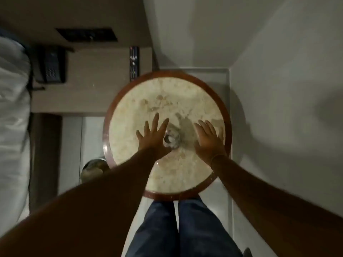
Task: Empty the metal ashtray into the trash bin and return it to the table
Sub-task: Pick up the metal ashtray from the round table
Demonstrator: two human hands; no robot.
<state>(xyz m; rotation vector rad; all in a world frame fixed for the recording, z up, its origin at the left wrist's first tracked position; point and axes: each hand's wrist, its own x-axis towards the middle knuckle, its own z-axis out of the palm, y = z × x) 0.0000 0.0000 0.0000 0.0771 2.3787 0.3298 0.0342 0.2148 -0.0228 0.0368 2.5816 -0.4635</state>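
Bare forearms, a thin bracelet (219, 156) (right wrist), dark blue jeans (183, 230).

Both bare forearms reach forward over the round marble-topped table (130, 101). The left hand (155, 139) spreads its fingers wide, palm down; the right hand (208, 140) lies flat, fingers together, nothing gripped.

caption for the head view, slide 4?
Both open hands, left and right, flank the metal ashtray on the round table.
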